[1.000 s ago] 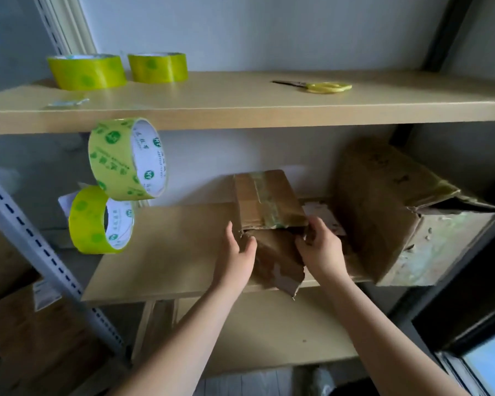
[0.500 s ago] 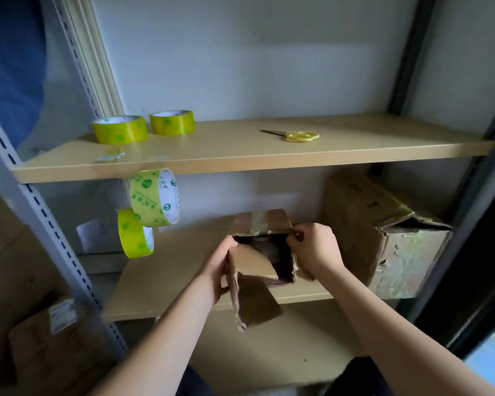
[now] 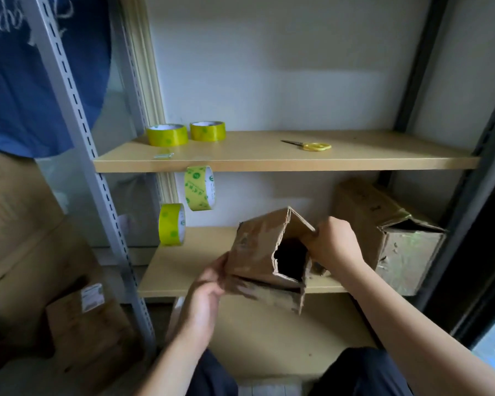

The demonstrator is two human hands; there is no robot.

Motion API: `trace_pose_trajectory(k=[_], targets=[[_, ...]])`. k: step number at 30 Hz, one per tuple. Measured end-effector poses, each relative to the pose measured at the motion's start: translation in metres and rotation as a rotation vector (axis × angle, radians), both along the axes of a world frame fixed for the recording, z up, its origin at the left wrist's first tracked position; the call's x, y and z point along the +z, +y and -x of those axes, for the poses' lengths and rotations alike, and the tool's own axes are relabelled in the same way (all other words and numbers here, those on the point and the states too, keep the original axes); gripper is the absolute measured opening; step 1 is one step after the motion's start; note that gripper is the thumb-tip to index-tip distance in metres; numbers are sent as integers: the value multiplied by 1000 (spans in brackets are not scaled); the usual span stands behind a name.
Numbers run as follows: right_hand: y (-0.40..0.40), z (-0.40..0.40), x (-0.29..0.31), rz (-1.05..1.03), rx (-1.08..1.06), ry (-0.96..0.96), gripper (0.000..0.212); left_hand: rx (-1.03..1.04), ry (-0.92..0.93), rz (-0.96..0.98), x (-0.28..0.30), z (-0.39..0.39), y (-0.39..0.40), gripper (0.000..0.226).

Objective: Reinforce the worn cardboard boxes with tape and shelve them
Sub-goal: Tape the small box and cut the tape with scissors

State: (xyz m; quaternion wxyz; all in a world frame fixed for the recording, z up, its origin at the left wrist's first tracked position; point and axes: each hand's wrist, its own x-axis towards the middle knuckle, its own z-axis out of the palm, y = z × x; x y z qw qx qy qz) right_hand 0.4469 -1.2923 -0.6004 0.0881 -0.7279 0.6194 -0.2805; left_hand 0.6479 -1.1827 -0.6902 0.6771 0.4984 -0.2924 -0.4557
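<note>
metal shelving against a pale wall, two wooden shelves. upper shelf (image 3: 269, 161): two yellow tape rolls (image 3: 167, 134) at the left end, yellow-handled scissors (image 3: 315, 146) well apart toward the right. two more tape rolls (image 3: 199, 187) hanging under that shelf's left edge, near the upright. lower shelf (image 3: 189, 261): one large worn box (image 3: 383, 232) at the right, top flap gaping.

small worn box (image 3: 257, 247) held in the air just in front of the lower shelf, tilted, open end with torn, ragged edges facing the camera, a loose flap hanging below. left hand (image 3: 209, 290) gripping the lower left corner, fingers curled round the card. right hand (image 3: 332, 247) clamped on the right wall near the opening, thumb and fingers pinching the edge; whether any fingers reach inside is hard to say, as that side is hidden.

step in hand, as a judgement: bringing the box out to inspect and square it before taping. to do it well: support from underneath, not by the torn rim, since soft card likely tears further under a pinch. press the walls back square, fold the hanging flap flat and closed first, then set the box on the lower shelf for a firm surface. fetch a roll and the scissors only once a hand is free. run tape along the seam and over the frayed corners, smoothing outward against wrinkles.
</note>
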Motion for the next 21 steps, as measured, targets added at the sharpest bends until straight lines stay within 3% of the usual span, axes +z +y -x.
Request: trace_pose_trajectory(k=[1,2,3,4,7,12,14,18,21], targets=[[5,-2,-2,-18,5,13,32,-5,-1,30,-4,7,10,51],[11,-4,-7,-34,12,27,29,-28,-18,46,-6,12,18,60],[18,-7,-12,-48,18,37,26,-43,-46,15,-8,15,21,93],[23,-9,-17,-57,19,42,24,-92,-70,-10,-6,19,28,108],[37,-12,-25,-46,-3,78,25,-121,-238,-10,-16,22,32,77],[63,-11,-29,34,161,162,39,-80,-278,57,-14,1,24,78],[75,-12,-34,18,220,86,34,-109,-264,68,-8,-2,21,76],[94,-10,-49,-116,365,-141,32,-21,-334,-24,-16,-2,24,43],[107,-8,-61,-285,393,-415,36,-16,-112,-52,-25,-3,26,20]])
